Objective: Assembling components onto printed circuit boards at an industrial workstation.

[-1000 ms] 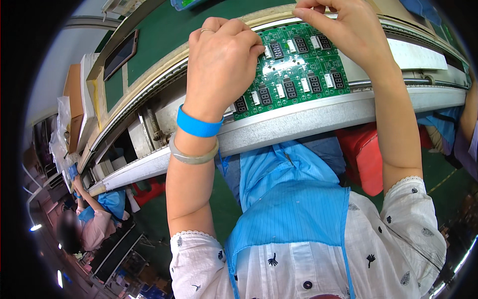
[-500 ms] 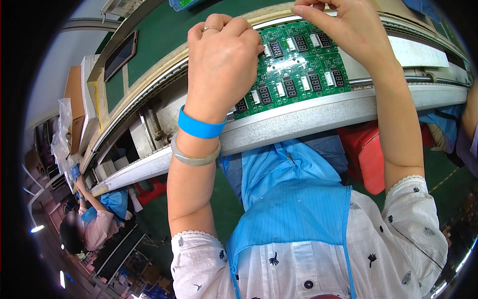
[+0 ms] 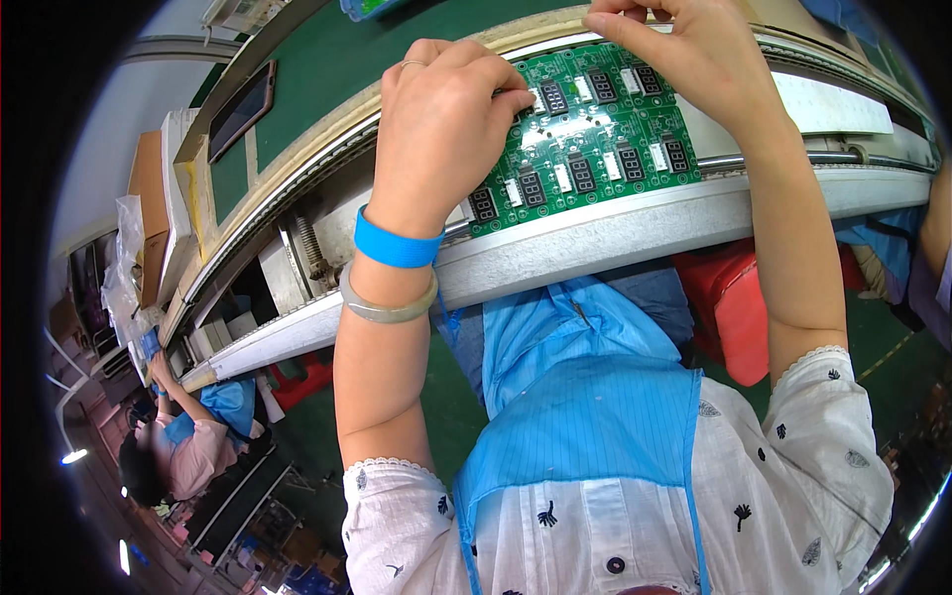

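Observation:
A green circuit board panel [image 3: 600, 141] lies on the rails of a conveyor in front of me. It carries several black digit displays [image 3: 581, 174], with white connectors [image 3: 563, 178] beside them. My left hand [image 3: 446, 124] is over the panel's left end, its thumb and fingertips pinched at the upper left displays. The hand covers that corner and whatever is in the pinch. Over the far right edge of the panel, my right hand [image 3: 694, 55] has its thumb and fingers drawn together. Anything between them is too small or hidden to make out.
The conveyor's metal front rail [image 3: 595, 218] runs across, nearest my body. Beyond is a green work surface [image 3: 416, 35] with a phone [image 3: 241, 111] at left. A red stool [image 3: 729, 307] is below the rail. A co-worker [image 3: 193, 436] sits at far left.
My left hand has turned and opened out slightly, so its thumb shows more against the panel. The panel has shifted very slightly right. My right hand is nearly still.

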A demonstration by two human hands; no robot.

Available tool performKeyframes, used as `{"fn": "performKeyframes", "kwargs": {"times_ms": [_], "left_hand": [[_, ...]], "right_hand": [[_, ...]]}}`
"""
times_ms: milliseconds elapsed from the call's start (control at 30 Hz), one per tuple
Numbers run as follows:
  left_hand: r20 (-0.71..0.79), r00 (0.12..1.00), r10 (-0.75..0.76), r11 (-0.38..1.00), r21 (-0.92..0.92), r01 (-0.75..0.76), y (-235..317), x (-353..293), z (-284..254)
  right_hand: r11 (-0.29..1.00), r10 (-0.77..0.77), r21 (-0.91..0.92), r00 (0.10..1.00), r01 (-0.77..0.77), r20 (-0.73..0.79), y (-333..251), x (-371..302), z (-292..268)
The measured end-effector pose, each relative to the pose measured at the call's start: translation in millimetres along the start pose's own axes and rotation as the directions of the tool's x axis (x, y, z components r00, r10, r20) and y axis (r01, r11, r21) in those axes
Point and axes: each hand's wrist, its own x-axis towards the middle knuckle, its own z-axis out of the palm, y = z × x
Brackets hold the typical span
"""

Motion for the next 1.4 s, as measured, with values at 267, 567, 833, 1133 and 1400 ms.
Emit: {"fn": "performKeyframes", "kwargs": {"times_ms": [267, 567, 833, 1133, 1400], "left_hand": [[0.044, 0.996, -0.080, 0.990, -0.112, 0.085, -3, -3, -2], [-0.277, 0.958, -0.070, 0.990, -0.134, 0.033, -35, 17, -24], [-0.073, 0.960, -0.270, 0.930, 0.239, 0.280, -76, 91, -29], [-0.032, 0.944, -0.328, 0.836, 0.456, 0.306, -104, 95, -26], [-0.092, 0.958, -0.271, 0.871, 0.399, 0.285, -101, 87, -31]], "right_hand": [[0.978, 0.126, 0.162, 0.990, -0.135, 0.067, 13, 5, 11], [0.969, 0.026, 0.238, 0.985, -0.066, 0.168, -1, 47, 15], [0.846, -0.382, -0.300, 0.893, 0.441, 0.238, -26, 146, 57], [0.713, -0.122, -0.630, 0.939, 0.309, 0.322, -17, 166, 104], [0.769, -0.151, -0.599, 0.975, 0.221, 0.165, -8, 163, 114]]}}
